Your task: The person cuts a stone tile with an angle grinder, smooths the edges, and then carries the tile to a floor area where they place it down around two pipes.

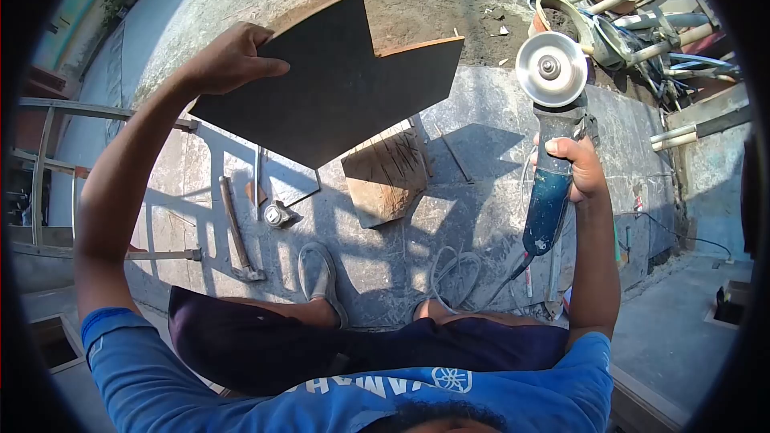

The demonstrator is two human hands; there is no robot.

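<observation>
My left hand [233,60] grips the upper left edge of a dark, flat tile [321,84] with a notch cut into its top side. The tile hangs tilted above a worn wooden block [385,172] on the floor. In my right hand [579,162], the fingers are wrapped round the body of a blue angle grinder [550,200]. Its round, pale disc [551,68] points away from me, to the right of the tile and apart from it. Whether the disc is turning I cannot tell.
A hammer [235,228], a tape measure [277,214] and a pale tile piece [290,180] lie at left. The grinder's cable [457,277] coils near my feet. Pipes [654,28] are heaped at the upper right; a metal frame [48,164] stands at far left.
</observation>
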